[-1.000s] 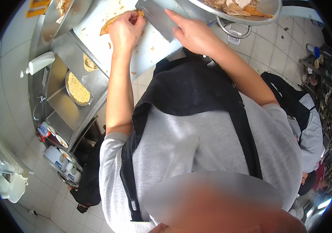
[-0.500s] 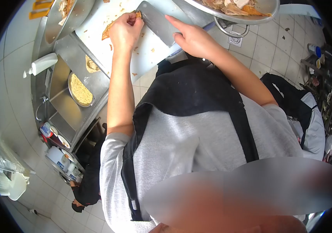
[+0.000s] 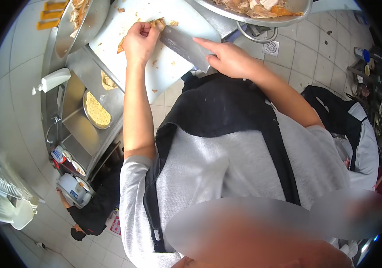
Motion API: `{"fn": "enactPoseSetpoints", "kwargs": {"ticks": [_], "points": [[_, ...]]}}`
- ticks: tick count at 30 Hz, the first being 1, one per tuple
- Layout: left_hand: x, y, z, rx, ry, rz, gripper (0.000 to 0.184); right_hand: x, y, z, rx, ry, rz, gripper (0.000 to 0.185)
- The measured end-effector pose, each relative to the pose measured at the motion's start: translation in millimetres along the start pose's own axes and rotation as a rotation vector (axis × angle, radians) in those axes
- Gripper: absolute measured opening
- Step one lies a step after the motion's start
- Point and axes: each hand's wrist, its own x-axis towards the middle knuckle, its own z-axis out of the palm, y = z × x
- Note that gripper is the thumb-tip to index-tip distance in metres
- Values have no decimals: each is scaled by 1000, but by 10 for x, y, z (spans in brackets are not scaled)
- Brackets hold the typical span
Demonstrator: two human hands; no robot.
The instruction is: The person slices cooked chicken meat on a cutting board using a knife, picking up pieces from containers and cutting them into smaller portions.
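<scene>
My left hand (image 3: 141, 43) is closed in a pinch on a piece of cooked meat (image 3: 158, 23) with orange-brown skin, at the far part of the white cutting board (image 3: 124, 73). In my right hand (image 3: 232, 59) is a broad-bladed cleaver (image 3: 185, 48), index finger stretched along the blade and the handle hidden under the palm. The blade's far end lies close beside the left fingers and the meat; whether it touches them I cannot tell. Another brown strip of meat (image 3: 121, 46) shows beside my left hand, and small scraps are scattered on the board.
A metal pan of cut meat (image 3: 254, 20) stands at the upper right, and another metal bowl (image 3: 93, 31) with meat at the upper left. Left are a sink (image 3: 77, 96), a bowl of pale yellow shreds (image 3: 96, 109) and a white squeeze bottle (image 3: 56, 80). A co-worker in black (image 3: 95, 207) is at lower left.
The cleaver and my right hand have come nearer my body, with the blade's far end now lower beside the meat. My left hand keeps its pinch. The co-worker has shifted, an arm now reaching out.
</scene>
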Motion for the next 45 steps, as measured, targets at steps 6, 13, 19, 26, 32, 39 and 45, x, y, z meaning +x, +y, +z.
{"fn": "enactPoseSetpoints", "kwargs": {"ticks": [6,13,19,26,32,39,45], "points": [[56,133,3,401,17,92,43,-144,66,-120,-4,-12,45,64],[125,351,-166,545,-157,-6,46,-146,76,-105,-6,114,-60,65],[434,-206,-277,-32,-255,-125,23,49,-132,-218,52,176,-10,67],[480,-450,-286,-347,-290,-237,13,333,-164,-67,84,215,-75,66],[353,-287,-291,-500,-237,-269,13,441,-152,51,4,192,-83,67],[344,-461,-226,-584,-207,-193,11,743,-271,160,-23,205,-74,67],[275,-549,-219,-750,-118,-181,9,981,-151,233,172,195,-81,69]]}}
